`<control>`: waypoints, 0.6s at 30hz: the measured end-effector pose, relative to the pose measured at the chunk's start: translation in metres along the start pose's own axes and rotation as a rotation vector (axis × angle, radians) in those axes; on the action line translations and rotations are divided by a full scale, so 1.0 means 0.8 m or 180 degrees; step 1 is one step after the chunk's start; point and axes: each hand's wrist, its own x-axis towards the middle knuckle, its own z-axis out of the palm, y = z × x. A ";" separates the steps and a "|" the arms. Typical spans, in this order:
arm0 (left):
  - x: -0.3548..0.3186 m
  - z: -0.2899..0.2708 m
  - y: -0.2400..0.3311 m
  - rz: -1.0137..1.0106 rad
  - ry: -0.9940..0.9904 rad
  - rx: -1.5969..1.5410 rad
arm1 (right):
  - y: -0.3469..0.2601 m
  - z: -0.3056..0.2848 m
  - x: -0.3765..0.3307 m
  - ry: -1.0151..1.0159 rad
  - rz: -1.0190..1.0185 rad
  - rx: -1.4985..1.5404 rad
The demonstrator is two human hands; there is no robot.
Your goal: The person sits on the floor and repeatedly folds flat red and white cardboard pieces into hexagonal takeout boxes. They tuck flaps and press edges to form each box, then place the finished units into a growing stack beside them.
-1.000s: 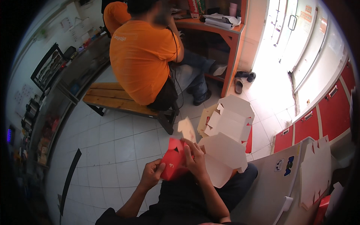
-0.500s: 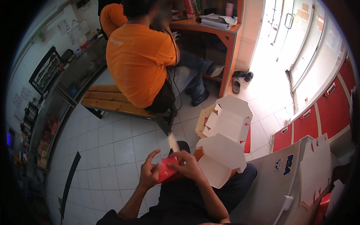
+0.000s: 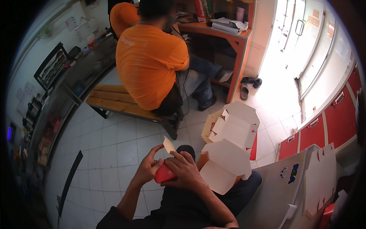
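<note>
Both my hands hold a small red cardboard box [image 3: 164,173] over my lap. My left hand [image 3: 146,168] grips its left side, with the index finger up against a pale flap [image 3: 169,144] that sticks up from it. My right hand [image 3: 185,170] covers the box's right side and top. Just to the right, a larger white and brown carton [image 3: 225,166] lies unfolded on my right knee, touching my right wrist.
Several flat white cartons [image 3: 234,124] lie stacked on the tiled floor ahead. A person in an orange shirt [image 3: 150,65] sits on a wooden bench [image 3: 114,101] facing an orange desk [image 3: 225,34]. A grey cabinet [image 3: 274,183] with more flat cartons [image 3: 320,179] stands at my right.
The red box has been folded smaller and drawn closer under my right hand. The pale flap now stands up by my left index finger. The view has tilted slightly.
</note>
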 end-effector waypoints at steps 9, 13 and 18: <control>-0.016 -0.095 -0.027 0.0898 -0.1405 -0.2111 | 0.064 0.008 -0.039 0.1879 0.1921 0.2876; -0.019 -0.076 0.003 0.0935 -0.0864 0.1236 | 0.077 0.027 -0.047 0.1828 0.2257 0.2713; -0.026 -0.053 0.023 0.0351 -0.0252 0.1774 | 0.078 0.018 -0.043 0.1143 0.2049 0.0720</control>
